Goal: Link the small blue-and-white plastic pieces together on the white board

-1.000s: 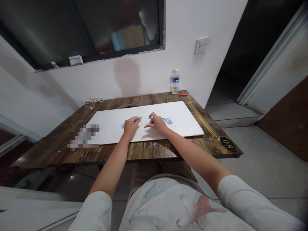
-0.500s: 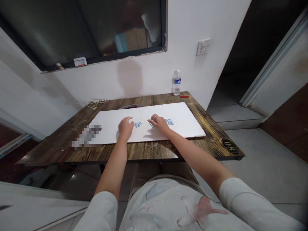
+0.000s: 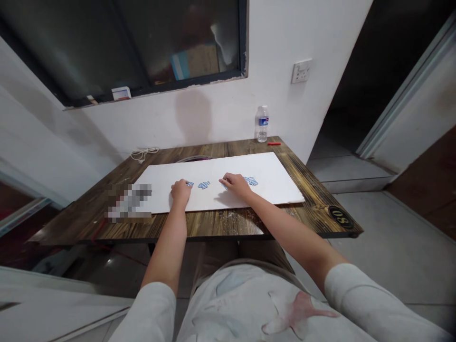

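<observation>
A white board (image 3: 210, 166) lies on the dark wooden table. On it, small blue-edged flat pieces (image 3: 204, 185) form a cluster between my hands. My left hand (image 3: 181, 192) rests on the board left of them, fingers curled in, with a similar blue-edged piece (image 3: 190, 184) showing at its fingertips. My right hand (image 3: 237, 185) is closed with thumb and fingers together, low over the board. Blue bits show under its fingertips, but what it pinches is hidden. Another group of blue-edged pieces (image 3: 252, 181) lies just beyond its knuckles.
A water bottle (image 3: 262, 124) and a red pen (image 3: 274, 143) stand and lie at the table's back right. A white cable (image 3: 143, 153) is coiled at the back left. Behind the board sits a partly hidden round rim (image 3: 194, 159). A pixelated patch covers the board's left end.
My left hand has moved slightly left and its fingers have curled in; a blue-edged piece now shows at its fingertips. The right hand's fingers have drawn closer together in nearly the same place.
</observation>
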{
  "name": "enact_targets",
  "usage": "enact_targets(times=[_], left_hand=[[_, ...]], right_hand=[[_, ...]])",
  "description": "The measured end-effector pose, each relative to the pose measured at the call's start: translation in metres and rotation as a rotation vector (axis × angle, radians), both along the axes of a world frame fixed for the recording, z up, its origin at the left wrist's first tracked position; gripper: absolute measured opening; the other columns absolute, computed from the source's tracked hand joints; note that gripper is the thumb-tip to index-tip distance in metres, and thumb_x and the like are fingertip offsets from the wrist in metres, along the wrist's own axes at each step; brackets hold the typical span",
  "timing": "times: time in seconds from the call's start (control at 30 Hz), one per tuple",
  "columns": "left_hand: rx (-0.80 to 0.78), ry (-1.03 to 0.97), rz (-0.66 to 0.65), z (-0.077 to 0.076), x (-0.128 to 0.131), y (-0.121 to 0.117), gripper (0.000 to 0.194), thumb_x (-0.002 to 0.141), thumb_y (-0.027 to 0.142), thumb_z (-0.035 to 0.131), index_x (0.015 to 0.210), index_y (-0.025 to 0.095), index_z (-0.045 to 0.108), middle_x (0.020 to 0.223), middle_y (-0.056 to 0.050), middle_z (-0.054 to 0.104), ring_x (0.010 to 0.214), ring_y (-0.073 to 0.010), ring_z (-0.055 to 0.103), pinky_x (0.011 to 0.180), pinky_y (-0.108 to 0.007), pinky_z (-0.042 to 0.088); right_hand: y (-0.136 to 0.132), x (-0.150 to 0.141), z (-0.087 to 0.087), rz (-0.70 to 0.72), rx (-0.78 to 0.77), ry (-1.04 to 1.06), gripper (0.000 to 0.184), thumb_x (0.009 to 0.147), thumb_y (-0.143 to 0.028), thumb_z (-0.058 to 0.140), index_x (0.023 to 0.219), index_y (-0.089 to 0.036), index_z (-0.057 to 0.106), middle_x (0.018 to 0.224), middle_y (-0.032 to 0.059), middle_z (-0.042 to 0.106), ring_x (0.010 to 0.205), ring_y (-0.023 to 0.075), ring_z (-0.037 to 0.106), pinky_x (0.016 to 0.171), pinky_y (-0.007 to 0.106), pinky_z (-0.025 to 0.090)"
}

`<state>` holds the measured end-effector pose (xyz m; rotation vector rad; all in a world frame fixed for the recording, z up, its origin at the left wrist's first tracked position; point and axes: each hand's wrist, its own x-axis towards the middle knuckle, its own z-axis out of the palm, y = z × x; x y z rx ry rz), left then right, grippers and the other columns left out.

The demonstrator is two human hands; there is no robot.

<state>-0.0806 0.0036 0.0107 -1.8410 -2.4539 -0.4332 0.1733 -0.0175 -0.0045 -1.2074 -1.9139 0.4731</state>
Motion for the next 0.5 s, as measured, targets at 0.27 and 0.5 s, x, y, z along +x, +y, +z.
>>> enact_targets(times=[0.27, 0.5], left_hand=[[0.017, -0.116, -0.04, -0.01, -0.008, 0.013, 0.033, 0.081, 0.027, 0.064, 0.114, 0.02, 0.068, 0.117, -0.014, 0.071, 0.108, -0.0266, 0.065, 0.088, -0.033, 0.047], [0.038, -0.208, -0.046, -0.013, -0.013, 0.017, 0.03, 0.074, 0.026, 0.069, 0.103, 0.02, 0.074, 0.113, -0.017, 0.072, 0.105, -0.0325, 0.066, 0.085, -0.038, 0.048]], right_hand=[[0.0, 0.001, 0.0, 0.026, 0.004, -0.037, 0.026, 0.094, -0.039, 0.055, 0.077, -0.02, 0.064, 0.069, 0.0005, 0.064, 0.065, 0.0149, 0.053, 0.061, 0.025, 0.03], [0.001, 0.001, -0.001, 0.042, 0.024, -0.047, 0.028, 0.093, -0.038, 0.056, 0.072, -0.02, 0.062, 0.065, 0.0003, 0.062, 0.063, 0.0146, 0.051, 0.06, 0.025, 0.029]])
